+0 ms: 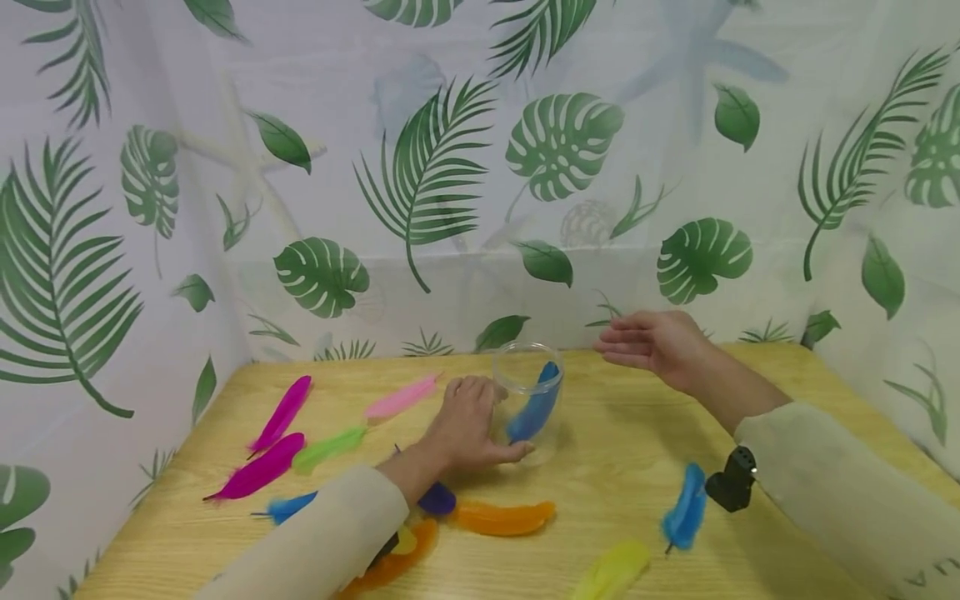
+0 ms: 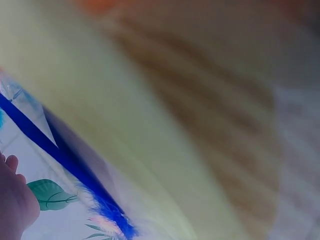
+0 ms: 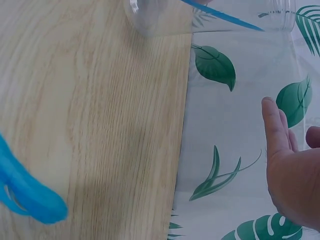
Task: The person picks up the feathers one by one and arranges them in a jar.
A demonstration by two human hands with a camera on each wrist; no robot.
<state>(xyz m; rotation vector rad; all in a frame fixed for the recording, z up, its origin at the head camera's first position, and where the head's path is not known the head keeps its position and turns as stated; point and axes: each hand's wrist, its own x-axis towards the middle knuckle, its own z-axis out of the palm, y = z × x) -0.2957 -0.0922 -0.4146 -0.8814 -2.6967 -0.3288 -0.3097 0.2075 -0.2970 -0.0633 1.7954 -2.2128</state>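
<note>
Toward the left edge of the pale wood-grain table [image 1: 600, 479] lie a slim magenta feather [image 1: 282, 412] and a broader magenta feather [image 1: 258, 467], with a light green feather [image 1: 327, 450] just beside them. A pale pink feather [image 1: 402, 398] lies farther along, nearer the back edge.

Next comes my left hand [image 1: 465, 425], gripping the left side of a clear, round plastic jar [image 1: 516, 407]: my fingers bend about its wall and my thumb stretches across the front, low near the base. The jar is close to the back edge, roughly midway between the two back corners. The relation that counts, I judge, is this: the jar is directly right of my left palm, its long axis close to upright, its wide mouth upward, and my left hand is much the nearer.

The jar's thin wall lets the wood show through. Inside, a bright blue curved feather [image 1: 536, 414] leans, rounded end up at the right of the rim, other end low to the left.

Farther right, my right hand [image 1: 660, 346] hangs over the back edge, apart from the jar, fingers straight and together, tips toward it, holding nothing. A fluffy sky-blue feather [image 1: 684, 507] lies nearer the front right corner.
</note>
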